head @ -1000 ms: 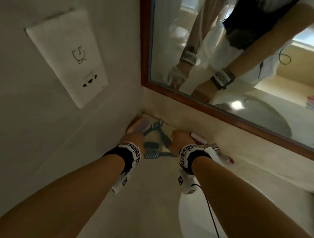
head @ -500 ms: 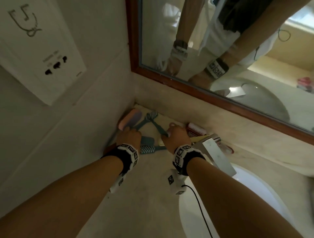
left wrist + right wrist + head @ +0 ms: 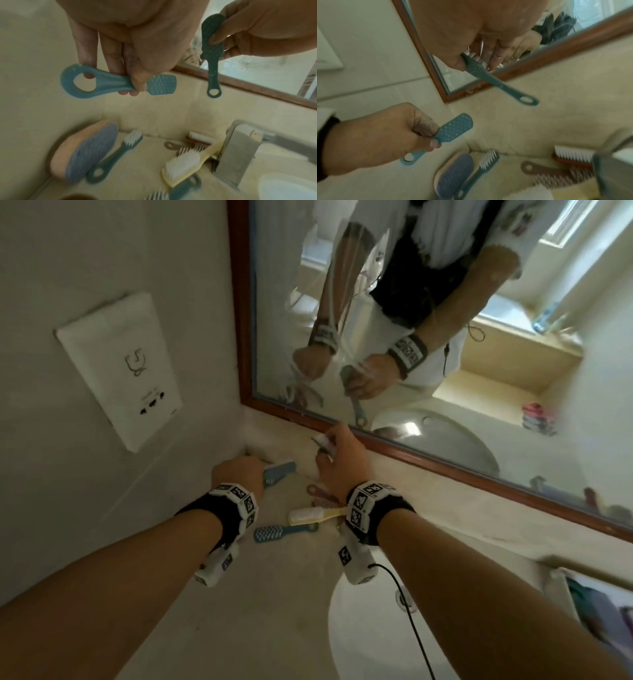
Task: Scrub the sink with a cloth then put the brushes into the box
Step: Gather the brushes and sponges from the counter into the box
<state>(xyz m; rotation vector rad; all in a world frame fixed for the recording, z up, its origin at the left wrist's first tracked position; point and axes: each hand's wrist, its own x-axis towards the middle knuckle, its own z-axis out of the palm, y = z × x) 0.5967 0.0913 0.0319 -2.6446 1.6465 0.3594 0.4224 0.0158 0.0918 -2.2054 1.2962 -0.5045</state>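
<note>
My left hand grips a light blue brush by its looped handle, held above the counter near the wall corner. To its right my right hand pinches the bristle head of a dark teal brush, whose handle hangs down in front of the mirror frame. Several more brushes lie on the counter below: a yellow one, a blue one, a pink-brown one, a teal one and a pink pad brush. I see no cloth.
The white sink lies at the lower right with the metal faucet behind it. A white container with coloured contents shows at the right edge. The wood-framed mirror and a wall socket plate border the corner.
Both hands were down among the brushes on the counter. Now each has risen with a brush, the right one higher, toward the mirror.
</note>
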